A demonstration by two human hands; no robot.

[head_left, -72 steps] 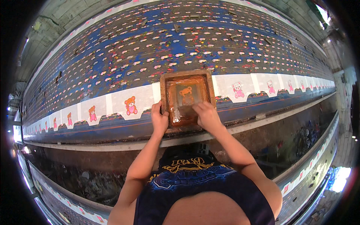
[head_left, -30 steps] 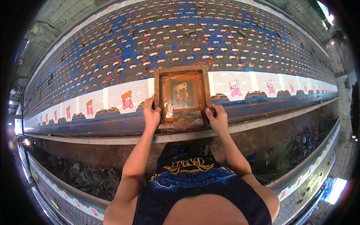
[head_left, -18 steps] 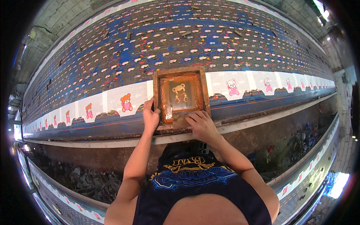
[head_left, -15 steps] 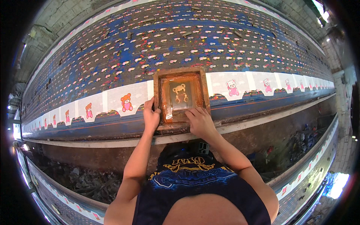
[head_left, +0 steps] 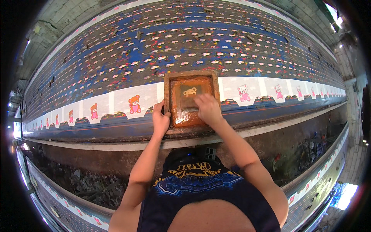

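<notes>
A square wooden screen frame (head_left: 192, 74) with an orange-stained inner border and a bear-shaped pattern (head_left: 189, 92) rests on a strip of white printed panels (head_left: 96, 103). My left hand (head_left: 161, 121) is closed on the frame's left side. My right hand (head_left: 208, 110) is inside the frame, fingers curled over the lower pattern; a dark piece seems to be under them, too hidden to make out. Orange-and-pink bears (head_left: 134, 104) show on panels to the left, pink-and-white bears (head_left: 243, 93) to the right.
A long table top (head_left: 127, 46) bears rows of small prints, blue and coloured stains and several scattered short pieces. A pale rail (head_left: 266, 127) runs along its near edge, above a dark, littered gap (head_left: 77, 174). Further printed strips (head_left: 304, 190) lie behind me on both sides.
My right hand went from inside the frame to its right side, then to its lower edge, and has now moved up over the pattern. My left hand stays on the left side.
</notes>
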